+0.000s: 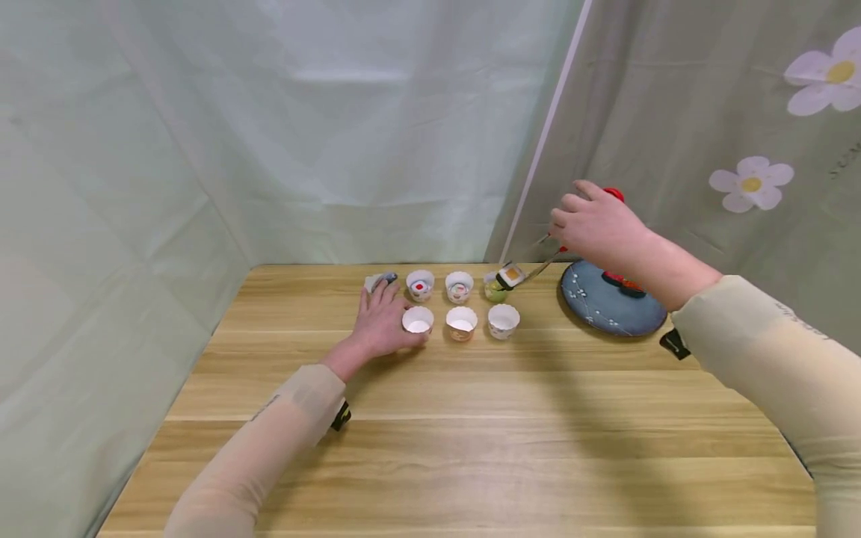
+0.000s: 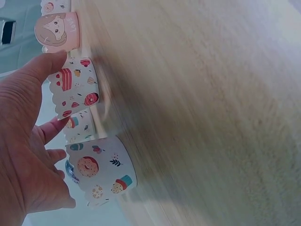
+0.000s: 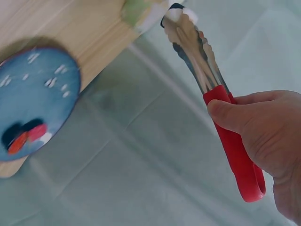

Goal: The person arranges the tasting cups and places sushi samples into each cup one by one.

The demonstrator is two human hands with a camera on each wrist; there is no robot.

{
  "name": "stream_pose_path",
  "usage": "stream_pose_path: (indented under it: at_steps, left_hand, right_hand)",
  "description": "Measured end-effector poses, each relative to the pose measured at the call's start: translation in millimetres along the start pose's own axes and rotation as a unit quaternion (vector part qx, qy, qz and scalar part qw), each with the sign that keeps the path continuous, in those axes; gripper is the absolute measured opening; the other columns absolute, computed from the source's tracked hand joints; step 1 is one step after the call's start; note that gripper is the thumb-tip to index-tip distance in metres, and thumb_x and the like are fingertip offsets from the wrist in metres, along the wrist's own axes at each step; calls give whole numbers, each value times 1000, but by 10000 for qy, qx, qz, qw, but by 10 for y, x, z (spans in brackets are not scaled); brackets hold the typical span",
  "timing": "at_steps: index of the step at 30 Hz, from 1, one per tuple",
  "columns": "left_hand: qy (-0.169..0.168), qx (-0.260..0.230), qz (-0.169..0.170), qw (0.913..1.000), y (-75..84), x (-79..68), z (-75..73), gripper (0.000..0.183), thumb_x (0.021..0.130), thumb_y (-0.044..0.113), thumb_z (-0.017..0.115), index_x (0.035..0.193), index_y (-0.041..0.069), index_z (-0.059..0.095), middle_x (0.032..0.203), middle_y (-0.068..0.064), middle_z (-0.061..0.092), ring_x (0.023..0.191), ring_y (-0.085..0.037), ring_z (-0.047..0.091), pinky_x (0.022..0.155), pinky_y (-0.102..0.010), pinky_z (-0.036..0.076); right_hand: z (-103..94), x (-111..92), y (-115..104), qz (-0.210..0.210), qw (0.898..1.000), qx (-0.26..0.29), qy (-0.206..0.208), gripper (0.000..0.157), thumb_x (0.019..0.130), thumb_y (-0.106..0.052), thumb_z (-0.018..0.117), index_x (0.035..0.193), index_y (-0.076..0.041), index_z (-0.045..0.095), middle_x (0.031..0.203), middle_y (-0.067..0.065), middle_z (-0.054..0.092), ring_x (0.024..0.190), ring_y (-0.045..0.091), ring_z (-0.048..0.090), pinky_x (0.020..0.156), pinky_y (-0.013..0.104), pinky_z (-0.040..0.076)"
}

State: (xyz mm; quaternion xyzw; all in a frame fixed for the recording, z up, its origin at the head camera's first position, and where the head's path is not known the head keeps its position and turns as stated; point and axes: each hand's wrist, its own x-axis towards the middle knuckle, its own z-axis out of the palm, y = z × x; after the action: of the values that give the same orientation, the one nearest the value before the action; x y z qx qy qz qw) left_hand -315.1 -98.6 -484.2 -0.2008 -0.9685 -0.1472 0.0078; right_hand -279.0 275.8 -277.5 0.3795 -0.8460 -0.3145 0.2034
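Observation:
My left hand holds the front-left paper baking cup, thumb on one side and index finger on the other. Cake pictures cover its side. Up at the right, my right hand grips red-handled metal tongs. Their tips pinch a sushi roll, white with an orange middle and dark wrap, over the green back-right cup. Two other back cups, the left one and the middle one, have small pieces inside. In front stand a middle cup and a right cup.
A round blue plate with a branch pattern lies at the right, bearing red and orange sushi pieces. Another cup stands beyond my left fingers, with a dark blue piece in it. Curtains hang behind the wooden table.

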Motion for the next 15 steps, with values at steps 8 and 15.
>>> stream_pose_path:
  at_steps: [8, 15]
  left_hand:
    - [-141, 44, -64, 9999, 38, -15, -15, 73, 77, 64, 79, 129, 14, 66, 165, -16, 25, 154, -39, 8, 120, -66, -3]
    - [-161, -55, -54, 9998, 76, -14, -19, 71, 77, 64, 79, 126, 14, 66, 165, -17, 25, 155, -39, 7, 120, -65, -4]
  right_hand:
    - [-97, 448, -305, -254, 9994, -195, 96, 24, 86, 1, 79, 105, -13, 78, 97, 5, 65, 102, 31, 58, 113, 53, 35]
    - [-148, 752, -544, -495, 9986, -155, -77, 28, 89, -2, 78, 115, -13, 76, 106, 3, 66, 110, 30, 57, 117, 53, 31]
